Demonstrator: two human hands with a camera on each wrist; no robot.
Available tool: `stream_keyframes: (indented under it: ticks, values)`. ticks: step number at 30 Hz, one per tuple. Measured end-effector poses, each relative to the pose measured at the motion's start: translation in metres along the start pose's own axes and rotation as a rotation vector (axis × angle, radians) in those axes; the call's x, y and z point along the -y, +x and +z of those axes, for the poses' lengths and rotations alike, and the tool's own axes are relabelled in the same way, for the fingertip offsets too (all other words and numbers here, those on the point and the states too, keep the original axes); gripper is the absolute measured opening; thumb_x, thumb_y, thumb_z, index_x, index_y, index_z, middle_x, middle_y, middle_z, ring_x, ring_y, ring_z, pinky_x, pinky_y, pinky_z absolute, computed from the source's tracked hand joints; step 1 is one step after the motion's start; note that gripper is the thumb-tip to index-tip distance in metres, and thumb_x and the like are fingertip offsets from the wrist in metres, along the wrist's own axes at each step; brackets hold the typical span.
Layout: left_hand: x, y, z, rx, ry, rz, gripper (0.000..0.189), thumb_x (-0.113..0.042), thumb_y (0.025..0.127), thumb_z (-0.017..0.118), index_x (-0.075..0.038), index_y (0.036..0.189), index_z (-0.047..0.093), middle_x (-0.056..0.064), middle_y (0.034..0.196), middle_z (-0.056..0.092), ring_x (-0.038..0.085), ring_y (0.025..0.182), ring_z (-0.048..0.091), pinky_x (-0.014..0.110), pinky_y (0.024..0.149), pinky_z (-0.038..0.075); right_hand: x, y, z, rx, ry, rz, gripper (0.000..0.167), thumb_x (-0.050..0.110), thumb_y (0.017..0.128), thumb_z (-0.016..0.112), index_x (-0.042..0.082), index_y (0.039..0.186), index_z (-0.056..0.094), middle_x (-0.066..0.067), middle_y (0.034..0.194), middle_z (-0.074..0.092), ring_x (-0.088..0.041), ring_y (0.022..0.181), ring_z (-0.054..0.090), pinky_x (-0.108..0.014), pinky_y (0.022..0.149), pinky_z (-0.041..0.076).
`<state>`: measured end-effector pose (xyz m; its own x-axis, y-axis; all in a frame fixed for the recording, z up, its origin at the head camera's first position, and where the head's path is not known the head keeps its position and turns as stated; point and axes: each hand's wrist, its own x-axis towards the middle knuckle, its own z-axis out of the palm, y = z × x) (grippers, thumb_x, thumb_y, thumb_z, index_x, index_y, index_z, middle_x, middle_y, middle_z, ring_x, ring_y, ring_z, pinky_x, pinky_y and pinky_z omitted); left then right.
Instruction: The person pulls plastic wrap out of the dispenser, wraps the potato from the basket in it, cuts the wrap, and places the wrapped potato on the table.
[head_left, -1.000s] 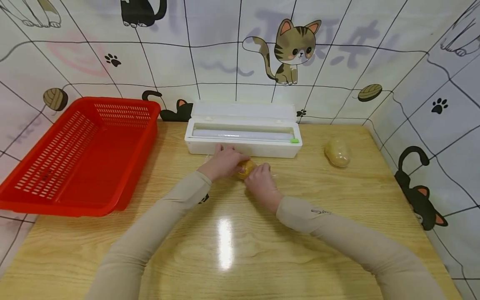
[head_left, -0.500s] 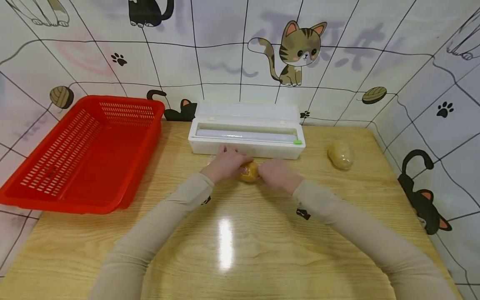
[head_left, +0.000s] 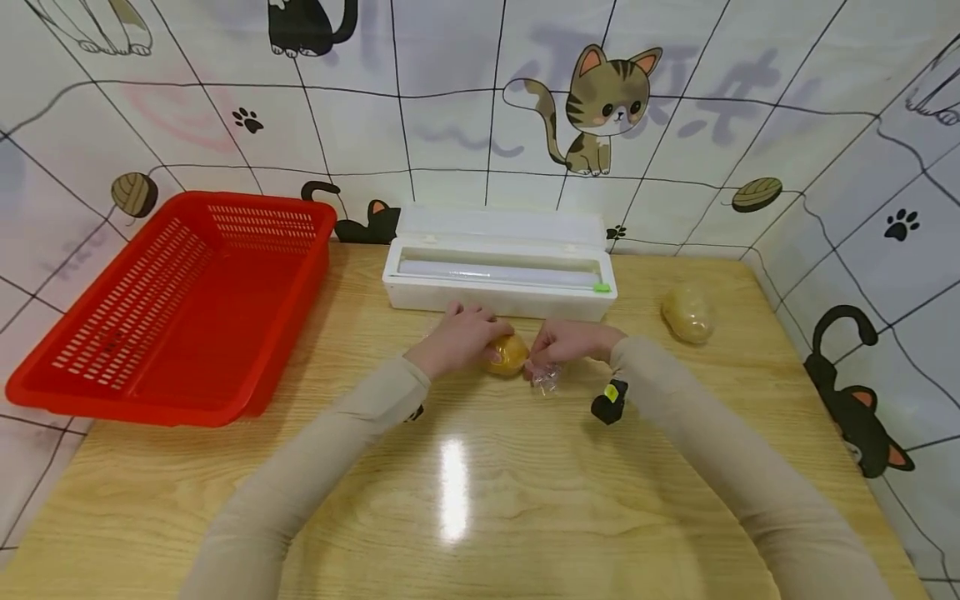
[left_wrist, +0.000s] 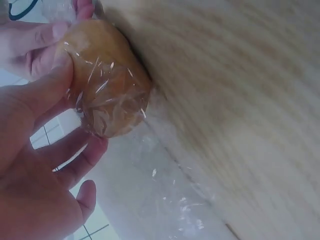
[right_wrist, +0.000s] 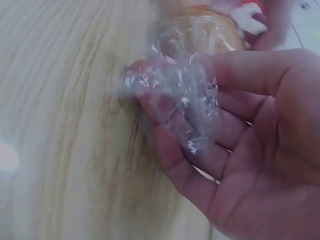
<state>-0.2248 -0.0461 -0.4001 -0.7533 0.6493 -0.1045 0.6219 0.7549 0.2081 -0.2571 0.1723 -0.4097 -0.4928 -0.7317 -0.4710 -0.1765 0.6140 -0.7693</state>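
An orange-yellow round item [head_left: 510, 356], wrapped in clear cling film, sits on the table in front of the white box; its exact kind is unclear. My left hand [head_left: 457, 340] holds it from the left, thumb and fingers curved against its side. Loose film [left_wrist: 185, 210] trails away from it in the left wrist view. At its right side, my right hand [head_left: 570, 342] pinches a gathered, crumpled end of the cling film [right_wrist: 190, 100] between thumb and fingers. The film covers the item, and my left fingers hide part of it.
A white cling film box [head_left: 498, 297] with its lid up stands against the back wall, a film roll [head_left: 502, 271] inside. The red basket [head_left: 202, 333] is at the left. A pale yellow wrapped item [head_left: 687, 313] lies on the table [head_left: 480, 500] at the right.
My right hand has turned over and shifted to the right, and the gathered film end now shows below it. My left hand stays on the orange-yellow item, which is more exposed between the hands.
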Motion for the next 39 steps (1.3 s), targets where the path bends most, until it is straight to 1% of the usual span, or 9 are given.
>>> stream_keyframes:
  ticks: [3, 9, 14, 17, 20, 23, 26, 32, 39]
  values:
    - [-0.005, -0.004, 0.001, 0.002, 0.026, 0.000, 0.042, -0.035, 0.089, 0.068, -0.022, 0.128, 0.062, 0.001, 0.111, 0.059, 0.020, 0.103, 0.050, 0.041, 0.089, 0.030, -0.006, -0.002, 0.002, -0.001, 0.096, 0.045, 0.024, 0.010, 0.092, 0.054, -0.001, 0.096, 0.075, -0.005, 0.090, 0.073, -0.007, 0.080, 0.061, -0.023, 0.076, 0.045]
    - [-0.016, -0.007, 0.000, -0.005, 0.041, 0.010, 0.039, -0.038, 0.088, 0.069, -0.019, 0.121, 0.064, 0.003, 0.101, 0.058, 0.021, 0.094, 0.049, 0.041, 0.086, 0.030, -0.002, -0.002, 0.012, -0.194, 0.080, 0.216, 0.030, 0.023, 0.088, 0.055, 0.013, 0.060, 0.060, 0.006, 0.057, 0.055, -0.009, 0.054, 0.046, -0.025, 0.054, 0.039]
    - [-0.017, -0.007, 0.000, -0.006, 0.030, -0.012, 0.038, -0.040, 0.087, 0.069, -0.020, 0.119, 0.064, 0.001, 0.099, 0.057, 0.020, 0.093, 0.048, 0.042, 0.088, 0.030, 0.007, -0.004, 0.017, -0.267, 0.188, 0.299, 0.024, 0.021, 0.085, 0.051, 0.011, 0.064, 0.059, 0.003, 0.060, 0.058, -0.010, 0.056, 0.051, -0.027, 0.056, 0.047]
    - [-0.017, -0.007, 0.000, -0.007, 0.010, -0.010, 0.039, -0.040, 0.086, 0.070, -0.019, 0.119, 0.064, 0.001, 0.099, 0.057, 0.019, 0.093, 0.049, 0.043, 0.089, 0.030, 0.007, -0.007, 0.015, -0.235, 0.303, 0.292, 0.025, 0.014, 0.082, 0.039, 0.004, 0.076, 0.061, -0.001, 0.069, 0.063, -0.010, 0.061, 0.056, -0.027, 0.060, 0.048]
    - [-0.017, -0.006, -0.001, -0.002, -0.004, -0.007, 0.040, -0.040, 0.086, 0.069, -0.019, 0.121, 0.064, 0.001, 0.099, 0.057, 0.019, 0.093, 0.049, 0.043, 0.091, 0.030, 0.001, -0.010, 0.012, -0.141, 0.403, 0.237, 0.036, 0.003, 0.077, 0.032, -0.008, 0.091, 0.063, -0.007, 0.079, 0.068, -0.011, 0.069, 0.061, -0.028, 0.065, 0.049]
    - [-0.016, -0.005, -0.001, 0.013, -0.006, -0.013, 0.040, -0.040, 0.087, 0.069, -0.020, 0.121, 0.064, 0.001, 0.099, 0.057, 0.019, 0.093, 0.049, 0.042, 0.091, 0.030, -0.008, -0.013, 0.009, -0.033, 0.444, 0.148, 0.036, -0.006, 0.082, 0.037, -0.016, 0.106, 0.062, -0.013, 0.091, 0.071, -0.014, 0.080, 0.064, -0.030, 0.074, 0.052]
    - [-0.015, -0.005, -0.001, 0.023, -0.005, -0.014, 0.040, -0.040, 0.088, 0.068, -0.020, 0.122, 0.064, 0.001, 0.101, 0.058, 0.019, 0.094, 0.050, 0.042, 0.090, 0.030, -0.015, -0.015, 0.007, 0.039, 0.461, 0.073, 0.029, -0.007, 0.089, 0.050, -0.017, 0.114, 0.060, -0.016, 0.100, 0.070, -0.016, 0.088, 0.066, -0.033, 0.081, 0.052]
    - [-0.013, -0.004, 0.001, 0.031, 0.008, -0.006, 0.041, -0.041, 0.089, 0.067, -0.021, 0.123, 0.064, 0.001, 0.103, 0.059, 0.020, 0.095, 0.051, 0.043, 0.089, 0.031, -0.019, -0.015, 0.007, 0.068, 0.476, 0.048, 0.027, 0.000, 0.093, 0.055, -0.015, 0.114, 0.061, -0.016, 0.101, 0.070, -0.018, 0.091, 0.067, -0.035, 0.083, 0.052]
    - [-0.013, -0.004, 0.002, 0.014, 0.011, 0.013, 0.039, -0.039, 0.089, 0.067, -0.019, 0.122, 0.065, 0.002, 0.102, 0.057, 0.021, 0.097, 0.047, 0.041, 0.086, 0.033, -0.017, -0.008, 0.010, 0.010, 0.464, 0.140, 0.031, 0.017, 0.101, 0.050, -0.006, 0.098, 0.070, -0.015, 0.093, 0.072, -0.014, 0.080, 0.067, -0.025, 0.069, 0.052]
